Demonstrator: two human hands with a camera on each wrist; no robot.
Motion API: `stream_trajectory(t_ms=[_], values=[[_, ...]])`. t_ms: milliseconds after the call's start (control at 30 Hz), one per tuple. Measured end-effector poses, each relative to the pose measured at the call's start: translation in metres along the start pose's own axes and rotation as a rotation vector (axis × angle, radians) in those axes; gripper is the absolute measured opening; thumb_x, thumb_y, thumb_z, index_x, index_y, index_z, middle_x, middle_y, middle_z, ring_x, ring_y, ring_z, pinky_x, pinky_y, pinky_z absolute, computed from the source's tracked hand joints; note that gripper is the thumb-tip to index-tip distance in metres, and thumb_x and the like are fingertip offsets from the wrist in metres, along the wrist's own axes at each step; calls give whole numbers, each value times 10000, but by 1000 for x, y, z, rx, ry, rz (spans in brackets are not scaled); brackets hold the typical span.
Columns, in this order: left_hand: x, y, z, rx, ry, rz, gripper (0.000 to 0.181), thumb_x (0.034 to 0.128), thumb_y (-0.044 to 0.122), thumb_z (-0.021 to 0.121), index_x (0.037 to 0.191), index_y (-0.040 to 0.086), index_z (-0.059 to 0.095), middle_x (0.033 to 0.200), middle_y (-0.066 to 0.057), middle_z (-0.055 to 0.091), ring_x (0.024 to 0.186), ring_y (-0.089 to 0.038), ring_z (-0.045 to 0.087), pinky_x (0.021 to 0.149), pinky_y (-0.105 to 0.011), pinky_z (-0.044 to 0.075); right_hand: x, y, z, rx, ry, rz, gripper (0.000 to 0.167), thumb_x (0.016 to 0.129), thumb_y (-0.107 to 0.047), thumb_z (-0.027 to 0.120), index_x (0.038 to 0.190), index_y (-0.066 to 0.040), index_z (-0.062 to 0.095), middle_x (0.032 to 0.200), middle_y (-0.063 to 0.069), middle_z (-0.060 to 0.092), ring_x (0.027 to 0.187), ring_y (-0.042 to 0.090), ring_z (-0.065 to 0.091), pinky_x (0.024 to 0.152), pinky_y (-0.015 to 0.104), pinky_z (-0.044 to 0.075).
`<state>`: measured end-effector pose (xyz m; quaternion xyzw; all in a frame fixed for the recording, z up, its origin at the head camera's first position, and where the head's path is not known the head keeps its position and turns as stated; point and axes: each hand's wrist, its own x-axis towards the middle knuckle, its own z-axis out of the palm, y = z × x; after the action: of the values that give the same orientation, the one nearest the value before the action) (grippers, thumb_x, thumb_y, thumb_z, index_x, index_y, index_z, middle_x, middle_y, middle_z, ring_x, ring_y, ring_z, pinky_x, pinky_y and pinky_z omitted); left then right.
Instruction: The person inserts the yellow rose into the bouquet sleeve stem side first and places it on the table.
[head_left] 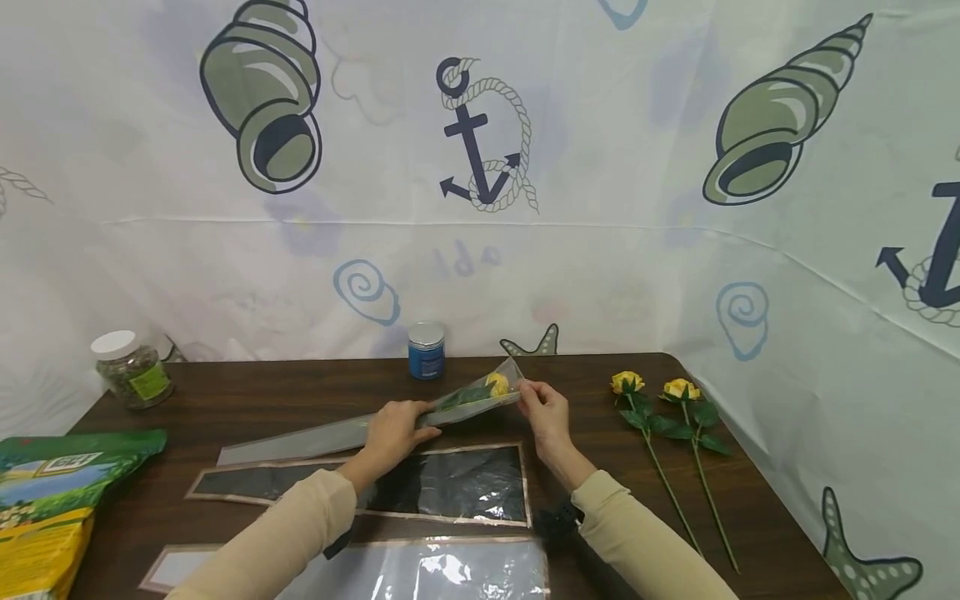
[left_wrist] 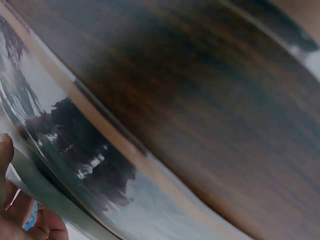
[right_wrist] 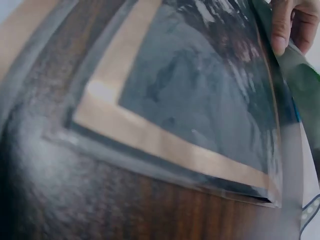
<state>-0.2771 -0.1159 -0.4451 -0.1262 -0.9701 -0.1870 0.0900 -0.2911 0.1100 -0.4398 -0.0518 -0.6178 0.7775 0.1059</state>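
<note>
A long clear sleeve [head_left: 333, 435] with a yellow rose [head_left: 497, 384] in its right part is raised at a slant above the table. My left hand [head_left: 393, 433] grips it near the middle, thumb and fingers on its lower edge. At the sleeve's right end, beside the flower head, my right hand [head_left: 549, 423] pinches the film. The left wrist view catches curled fingers [left_wrist: 30, 215] at the sleeve, and the right wrist view has a hand [right_wrist: 295, 25] pinching the greenish sleeve [right_wrist: 302, 80].
Dark and clear tan-edged packs [head_left: 465, 483] lie in front. Two yellow roses [head_left: 681, 389] rest at the right. A blue tin [head_left: 426, 352] stands at the back; a white-lidded jar [head_left: 135, 371] and a green-yellow bag [head_left: 52, 500] are at the left.
</note>
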Motion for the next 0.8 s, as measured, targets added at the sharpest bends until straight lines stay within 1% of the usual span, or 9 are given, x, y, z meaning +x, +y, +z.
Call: stream_trajectory(t_ms=[100, 133, 233, 367, 467, 533, 600, 700, 800], values=[[2, 0, 1, 15, 10, -5, 418, 747, 339, 773, 1102, 133, 693, 1017, -88, 704, 878, -294, 657, 575, -373, 510, 0, 2, -1, -47, 9, 36, 123, 915, -11, 557, 803, 18, 598, 825, -10, 583, 786, 46, 561, 702, 149, 490], [2, -1, 1, 21, 9, -6, 421, 739, 343, 778, 1095, 136, 693, 1009, -86, 704, 876, -296, 657, 576, -381, 512, 1, 2, -2, -74, 9, 49, 122, 911, -10, 557, 798, 19, 594, 821, -5, 571, 783, 50, 556, 706, 153, 489], [5, -3, 1, 53, -5, -10, 468, 716, 389, 786, 1104, 147, 686, 1012, -82, 704, 886, -306, 651, 595, -420, 519, 2, 4, -6, -188, 0, 71, 113, 900, -19, 570, 829, 63, 600, 811, 26, 554, 760, 59, 543, 715, 177, 490], [8, -5, 2, 70, -41, 7, 548, 713, 490, 759, 1131, 147, 673, 1037, -92, 700, 894, -314, 644, 585, -426, 513, 2, 3, -13, -329, -19, 71, 176, 891, -36, 587, 908, 138, 609, 813, 58, 580, 746, 106, 569, 723, 238, 513], [9, -6, 1, 90, -52, 24, 541, 737, 511, 729, 1126, 138, 678, 1052, -96, 699, 892, -325, 635, 571, -432, 512, 2, 0, -18, -431, -44, 61, 184, 891, -39, 595, 917, 142, 619, 810, 62, 585, 737, 138, 578, 682, 282, 542], [10, -6, 0, 116, -60, 19, 516, 753, 499, 720, 1123, 141, 683, 1064, -94, 697, 897, -332, 621, 578, -454, 517, 2, -1, -20, -496, -63, 59, 164, 886, -41, 600, 897, 119, 636, 776, 60, 582, 695, 151, 579, 621, 286, 547], [11, -6, -1, 150, -73, 10, 511, 760, 486, 717, 1140, 146, 681, 1099, -79, 690, 917, -326, 603, 603, -470, 524, 2, -2, -22, -555, -92, 61, 148, 882, -44, 608, 877, 99, 645, 749, 54, 574, 656, 137, 554, 562, 266, 535], [14, -8, -2, 174, -105, -9, 527, 767, 484, 712, 1176, 156, 665, 1132, -68, 680, 932, -313, 581, 600, -470, 524, 2, -3, -23, -603, -136, 87, 128, 881, -43, 608, 880, 78, 649, 740, 63, 590, 618, 134, 570, 527, 249, 524], [16, -11, -4, 175, -137, -11, 551, 774, 475, 711, 1211, 146, 643, 1161, -74, 667, 949, -311, 570, 591, -458, 522, 0, -4, -25, -592, -173, 106, 131, 890, -21, 594, 940, 94, 630, 807, 130, 622, 643, 161, 613, 561, 286, 548]])
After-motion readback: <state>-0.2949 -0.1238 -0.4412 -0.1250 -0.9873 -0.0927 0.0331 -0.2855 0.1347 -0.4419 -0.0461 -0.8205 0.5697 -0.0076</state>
